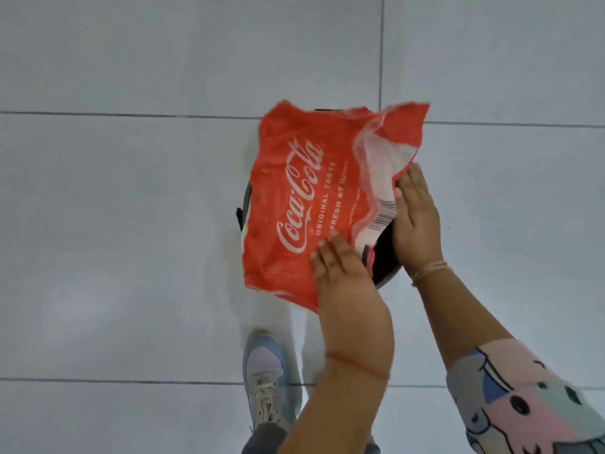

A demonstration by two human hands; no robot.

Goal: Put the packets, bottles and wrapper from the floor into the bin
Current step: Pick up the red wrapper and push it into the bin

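Note:
A big crumpled red Coca-Cola wrapper lies spread over the mouth of a round black bin, covering most of it. Only bits of the bin's rim show, at the left and at the lower right. My left hand rests flat, fingers straight, on the wrapper's near right corner. My right hand is flat too, its fingers and thumb against the wrapper's torn white right edge above the bin's dark opening. Neither hand is closed around the wrapper.
Pale grey floor tiles with dark grout lines surround the bin. My left foot in a light blue and white sneaker stands just in front of the bin. My right knee in patterned fabric is at the lower right.

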